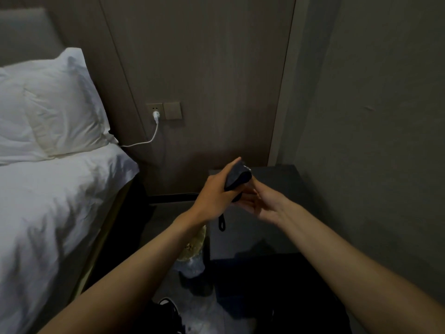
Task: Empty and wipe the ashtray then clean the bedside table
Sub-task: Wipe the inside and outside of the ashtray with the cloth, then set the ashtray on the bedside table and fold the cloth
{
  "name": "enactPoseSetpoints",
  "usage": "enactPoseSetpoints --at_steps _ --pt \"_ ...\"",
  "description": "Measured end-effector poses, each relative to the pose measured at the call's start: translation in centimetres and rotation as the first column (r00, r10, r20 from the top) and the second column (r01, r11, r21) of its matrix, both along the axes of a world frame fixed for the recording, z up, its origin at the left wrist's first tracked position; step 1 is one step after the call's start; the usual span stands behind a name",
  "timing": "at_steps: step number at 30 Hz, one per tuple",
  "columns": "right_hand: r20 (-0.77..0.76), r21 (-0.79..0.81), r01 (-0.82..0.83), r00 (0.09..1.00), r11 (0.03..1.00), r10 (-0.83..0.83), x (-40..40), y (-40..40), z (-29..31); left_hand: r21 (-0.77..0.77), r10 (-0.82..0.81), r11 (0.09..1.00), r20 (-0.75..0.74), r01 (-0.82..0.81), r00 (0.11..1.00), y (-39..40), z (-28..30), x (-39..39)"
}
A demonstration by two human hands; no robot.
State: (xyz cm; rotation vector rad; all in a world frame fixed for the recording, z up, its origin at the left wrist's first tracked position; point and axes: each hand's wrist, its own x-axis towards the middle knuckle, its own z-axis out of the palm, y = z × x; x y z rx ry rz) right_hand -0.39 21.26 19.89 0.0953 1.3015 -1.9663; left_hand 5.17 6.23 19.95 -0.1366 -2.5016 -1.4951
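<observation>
Both forearms bare, no sleeves; possibly black-and-white shoe [168,307] at bottom edge.

Dim room, soft focus; white bedding [48,189] brightest; wide-angle bending at edges; dark table [277,225] detail lost.

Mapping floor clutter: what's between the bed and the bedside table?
Head view: a floor gap between the bed and table holds a lined waste bin against the table's left side. Nearer the camera, a dark shoe. The left forearm hides part of the gap.
</observation>
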Motion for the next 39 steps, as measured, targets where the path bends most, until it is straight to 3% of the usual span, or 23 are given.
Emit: enactPoseSetpoints --at_steps 7,10,13,19,26,30,39 --pt "-0.007 0.08 0.132 0.991 0.988 -0.131 -1.5 0.1 -1.5 -0.004 0.024 1.0 -0.043 -0.024 0.999 -0.1 -1.8 -1.8" --pt "0.004 0.084 0.174 0.985 0.981 -0.175 -2.0 0.1 -2.5 0.066 0.045 0.997 -0.02 -0.044 0.999 0.3 -2.4 -2.5" --pt "-0.011 0.07 0.2 0.98 0.977 -0.2 -3.1 0.2 -3.5 0.165 0.141 0.976 0.038 -0.145 0.989 0.1 -3.1 -3.7" --pt "-0.085 0.266 0.276 0.961 0.924 -0.262 -5.0 0.3 -5.4 0.234 0.223 0.933 0.219 -0.273 0.95 -0.3 -5.4 -6.2" --pt "-0.18 0.442 0.363 0.932 0.82 -0.316 -7.0 1.1 -9.5 0.178 0.265 0.912 0.433 -0.37 0.861 0.1 -10.6 -8.9" --pt "-0.193 0.484 0.4 0.916 0.779 -0.35 -8.0 2.4 -12.2 0.063 0.343 0.911 0.436 -0.409 0.832 1.6 -13.3 -9.9" --pt "-0.201 0.623 0.413 0.905 0.664 -0.375 -10.5 6.0 -18.6 0.012 0.307 0.925 0.566 -0.38 0.765 4.5 -19.2 -13.0"
